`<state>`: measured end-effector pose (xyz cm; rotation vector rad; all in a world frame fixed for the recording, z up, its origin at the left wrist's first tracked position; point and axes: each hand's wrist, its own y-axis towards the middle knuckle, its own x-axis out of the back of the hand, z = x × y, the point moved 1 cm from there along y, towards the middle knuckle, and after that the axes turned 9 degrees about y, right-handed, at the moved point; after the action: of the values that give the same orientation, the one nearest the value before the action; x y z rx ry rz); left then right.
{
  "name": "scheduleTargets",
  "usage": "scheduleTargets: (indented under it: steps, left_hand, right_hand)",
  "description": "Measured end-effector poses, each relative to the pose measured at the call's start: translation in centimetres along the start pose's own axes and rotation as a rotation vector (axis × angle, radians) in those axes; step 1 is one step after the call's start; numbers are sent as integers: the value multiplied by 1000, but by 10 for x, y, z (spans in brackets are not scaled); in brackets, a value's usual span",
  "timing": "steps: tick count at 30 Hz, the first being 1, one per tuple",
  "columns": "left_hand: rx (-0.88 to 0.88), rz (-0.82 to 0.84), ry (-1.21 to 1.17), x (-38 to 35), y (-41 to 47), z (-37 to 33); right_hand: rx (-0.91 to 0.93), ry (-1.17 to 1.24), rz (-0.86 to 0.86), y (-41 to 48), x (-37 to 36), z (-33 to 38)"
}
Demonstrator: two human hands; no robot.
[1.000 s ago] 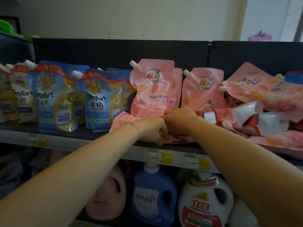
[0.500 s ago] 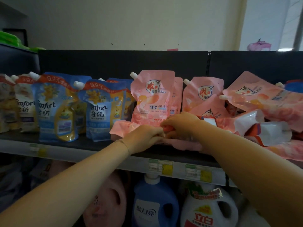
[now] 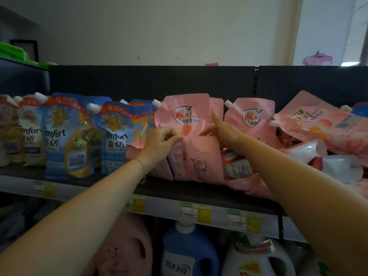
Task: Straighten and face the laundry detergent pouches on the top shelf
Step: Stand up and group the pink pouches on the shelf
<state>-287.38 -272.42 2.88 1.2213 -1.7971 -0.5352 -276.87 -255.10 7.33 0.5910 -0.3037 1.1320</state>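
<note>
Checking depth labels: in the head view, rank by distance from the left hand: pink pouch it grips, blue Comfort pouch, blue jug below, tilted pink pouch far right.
1. Pink pouch: held in the left hand.
2. Blue Comfort pouch: just to its left.
3. Blue jug: lower shelf, below.
4. Tilted pink pouch: far right.

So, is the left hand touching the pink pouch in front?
Touching. In the head view the left hand has its fingers curled onto the top left edge of the front pink pouch, gripping it with no gap.

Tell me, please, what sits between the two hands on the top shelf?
In the head view, a pink pouch, pinched by the left hand; the right hand reaches past its other side.
</note>
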Motion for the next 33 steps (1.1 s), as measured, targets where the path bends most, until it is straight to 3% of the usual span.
scheduleTargets:
  steps: [6, 10, 15, 18, 23, 26, 30, 33]
  left_hand:
    - [71, -114, 4, 0, 14, -1]
    - [96, -131, 12, 3, 24, -3]
    - [101, -127, -6, 2, 25, -5]
    - [99, -109, -25, 3, 26, -5]
    - [100, -265, -8, 24, 49, -16]
    - [148, -238, 74, 30, 56, -22]
    - [160, -209, -17, 25, 35, -18]
    - [111, -209, -29, 17, 3, -4]
  right_hand:
    - [29, 94, 55, -5, 2, -2]
    - [20, 9, 217, -3, 1, -7]
    - [-38, -59, 228, 0, 1, -8]
    - [-33, -81, 165, -3, 2, -7]
    - [148, 164, -57, -11, 4, 35]
    - [123, 157, -93, -10, 7, 66]
    - [101, 269, -228, 2, -2, 85]
    - [70, 60, -337, 9, -21, 93]
